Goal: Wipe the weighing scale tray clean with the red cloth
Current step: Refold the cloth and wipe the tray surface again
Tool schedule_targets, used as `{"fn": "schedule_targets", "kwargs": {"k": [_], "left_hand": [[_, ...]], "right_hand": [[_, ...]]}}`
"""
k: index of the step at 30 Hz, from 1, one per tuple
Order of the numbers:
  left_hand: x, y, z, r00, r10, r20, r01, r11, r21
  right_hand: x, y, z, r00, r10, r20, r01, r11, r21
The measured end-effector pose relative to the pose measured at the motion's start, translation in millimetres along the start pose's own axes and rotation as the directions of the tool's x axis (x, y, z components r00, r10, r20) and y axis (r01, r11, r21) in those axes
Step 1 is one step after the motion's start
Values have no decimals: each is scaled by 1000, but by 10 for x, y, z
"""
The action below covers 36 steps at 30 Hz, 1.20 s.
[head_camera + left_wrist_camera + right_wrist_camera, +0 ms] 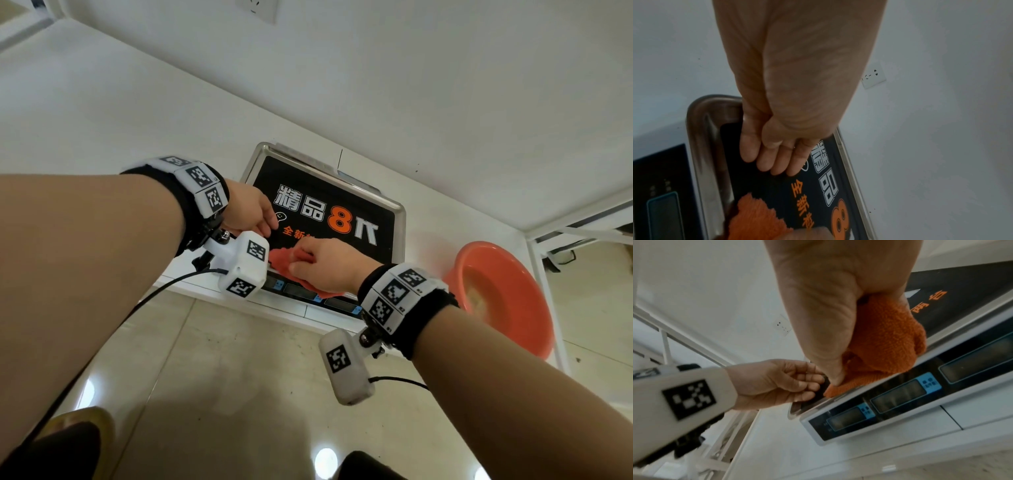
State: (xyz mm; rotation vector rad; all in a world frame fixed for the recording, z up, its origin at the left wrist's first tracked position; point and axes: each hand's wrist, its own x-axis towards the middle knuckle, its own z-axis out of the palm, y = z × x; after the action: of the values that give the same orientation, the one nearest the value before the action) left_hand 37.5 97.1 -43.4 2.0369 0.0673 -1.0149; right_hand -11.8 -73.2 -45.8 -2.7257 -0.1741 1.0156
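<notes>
White counter (120,113) bears scale (301,294) and orange basin (513,329).

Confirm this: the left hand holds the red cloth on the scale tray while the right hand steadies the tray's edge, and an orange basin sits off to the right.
The hands are swapped. The head view shows the right hand gripping the red cloth, the left hand steadying the scale tray. The orange basin does sit right.

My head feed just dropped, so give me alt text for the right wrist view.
The right hand grips the bunched red cloth against the near edge of the scale tray, just above the scale's display panel. The left hand, fingers loosely curled, touches the tray's left end.
</notes>
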Motion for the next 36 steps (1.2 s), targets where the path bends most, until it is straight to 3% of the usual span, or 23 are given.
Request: {"fn": "schedule_targets", "kwargs": {"k": [6,11,16,36], "left_hand": [[6,0,13,1000,10,7,-10,999,35],[20,15,18,1000,6,14,-7,998,68],[41,26,39,1000,6,11,-7,993,116],[60,29,52,1000,0,-10,1,994,110]], "right_hand": [[-6,-79,185,994,46,-102,-66,976,-206],[1,-132,331,972,-90,-219,9,938,-346],[38,-122,372,955,-205,-216,87,885,-457],[165,28,260,933,-349,-90,300,890,-342]]}}
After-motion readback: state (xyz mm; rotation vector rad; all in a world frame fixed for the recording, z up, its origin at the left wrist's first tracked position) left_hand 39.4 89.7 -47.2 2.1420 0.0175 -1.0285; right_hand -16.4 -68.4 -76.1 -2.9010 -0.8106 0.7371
